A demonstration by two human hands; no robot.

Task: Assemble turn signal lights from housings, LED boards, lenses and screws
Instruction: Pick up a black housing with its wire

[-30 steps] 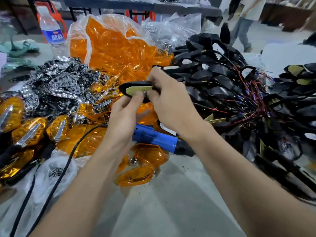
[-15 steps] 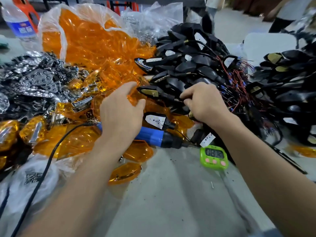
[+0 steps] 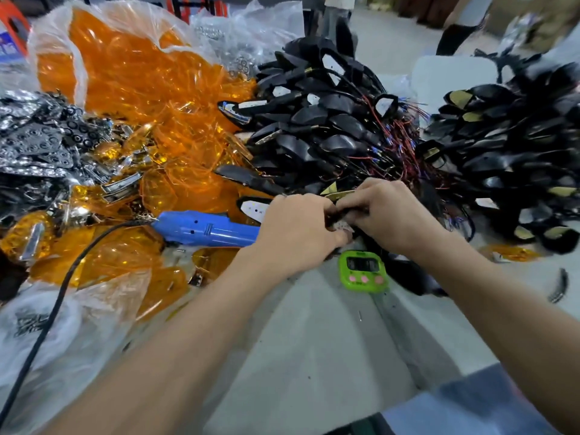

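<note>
My left hand [image 3: 295, 229] and my right hand [image 3: 387, 211] meet at the near foot of a heap of black housings [image 3: 326, 120] with red and blue wires. Between them they grip one black housing [image 3: 339, 217]; the fingers of both hands curl round it and hide most of it. A pale LED board [image 3: 340, 227] shows just under my left thumb. Loose orange lenses [image 3: 188, 171] spill from a clear bag [image 3: 131, 73] on the left. A blue electric screwdriver [image 3: 207, 229] lies beside my left hand, with its black cord running off to the lower left.
A green timer [image 3: 364, 271] sits just in front of my hands. Chrome reflector pieces [image 3: 40, 142] are heaped at the far left, with finished orange lights [image 3: 28, 233] below them. A second heap of black housings [image 3: 518, 152] fills the right. Bare grey table [image 3: 314, 356] lies between my forearms.
My view has swung right. My left hand moved right from the orange lenses to join my right hand, and both now grip one housing low at the pile's foot.
</note>
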